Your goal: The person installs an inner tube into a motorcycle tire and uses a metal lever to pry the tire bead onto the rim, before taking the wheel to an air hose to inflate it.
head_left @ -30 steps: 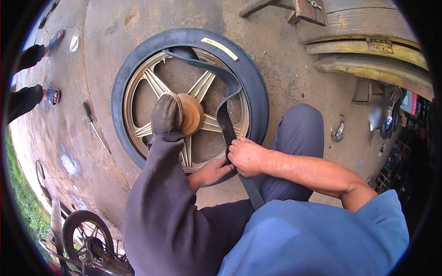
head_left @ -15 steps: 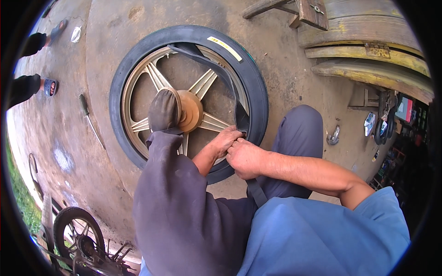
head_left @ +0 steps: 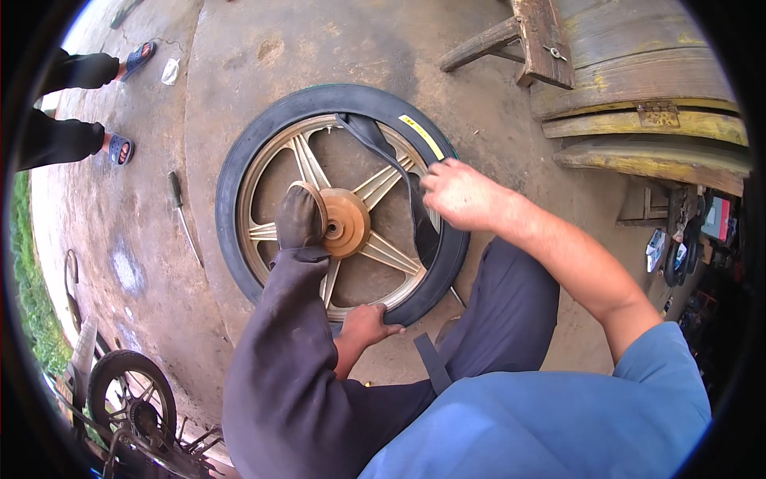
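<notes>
The person's right hand [head_left: 463, 194] is raised at the far-right part of a black rubber tyre [head_left: 228, 209], its fingers curled beside a flat, limp black rubber strip [head_left: 369, 136]; whether they pinch the strip cannot be told. The left hand [head_left: 367, 326] rests on the tyre's near edge, thumb stretched along the rubber; how firmly its fingers grip is hidden. The tyre sits around a gold-coloured, five-armed metal wheel [head_left: 309, 162], lying flat on a stained grey concrete floor [head_left: 319, 40], well in from the floor's edges. The strip hangs in a loose curve over the wheel's right side, and a yellow-and-white paper label [head_left: 421, 137] marks the tyre beside it. A dark shoe [head_left: 298, 219] stands on the wheel, just left of its rust-brown round hub [head_left: 351, 225]. A thin metal rod [head_left: 457, 296] pokes out near the tyre's lower right. Toward the floor's left edge lies a dark-handled screwdriver [head_left: 185, 217]; beyond it stand another person's feet in blue sandals [head_left: 121, 149]. A worn, yellow-streaked wooden bench [head_left: 638, 80] stands toward the floor's far right corner, a rough brown wooden stool [head_left: 544, 48] just beside it.
</notes>
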`<state>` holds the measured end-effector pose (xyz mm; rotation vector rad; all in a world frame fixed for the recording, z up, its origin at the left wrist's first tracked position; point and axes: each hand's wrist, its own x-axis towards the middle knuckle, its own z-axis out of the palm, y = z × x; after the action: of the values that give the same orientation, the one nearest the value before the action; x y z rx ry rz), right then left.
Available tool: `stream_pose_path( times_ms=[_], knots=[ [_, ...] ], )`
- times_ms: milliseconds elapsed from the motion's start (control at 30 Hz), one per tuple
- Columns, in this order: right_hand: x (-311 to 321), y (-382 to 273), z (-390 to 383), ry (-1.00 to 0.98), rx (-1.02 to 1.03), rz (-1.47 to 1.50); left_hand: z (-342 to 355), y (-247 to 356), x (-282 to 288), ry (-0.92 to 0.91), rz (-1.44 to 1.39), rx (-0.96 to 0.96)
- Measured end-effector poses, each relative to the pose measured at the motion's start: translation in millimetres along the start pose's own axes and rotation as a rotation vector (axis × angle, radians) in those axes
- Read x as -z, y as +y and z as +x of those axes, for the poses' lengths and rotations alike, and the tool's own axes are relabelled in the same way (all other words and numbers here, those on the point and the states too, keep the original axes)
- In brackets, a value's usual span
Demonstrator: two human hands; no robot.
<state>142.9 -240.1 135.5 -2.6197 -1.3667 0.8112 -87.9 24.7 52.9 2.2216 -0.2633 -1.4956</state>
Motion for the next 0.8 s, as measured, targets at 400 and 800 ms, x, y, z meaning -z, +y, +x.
stream_pose_path(
  times_ms=[400,800],
  knots=[
    [-75.0,11.3,24.8,-0.129,0.018,-0.452,-22.5,-11.7,-5.3,0.05,0.101,0.067],
    [-84.8,-49.1,-7.7,-0.219,-0.158,-0.185,-37.3,-39.9,16.1,0.304,-0.017,-0.027]
  ],
)
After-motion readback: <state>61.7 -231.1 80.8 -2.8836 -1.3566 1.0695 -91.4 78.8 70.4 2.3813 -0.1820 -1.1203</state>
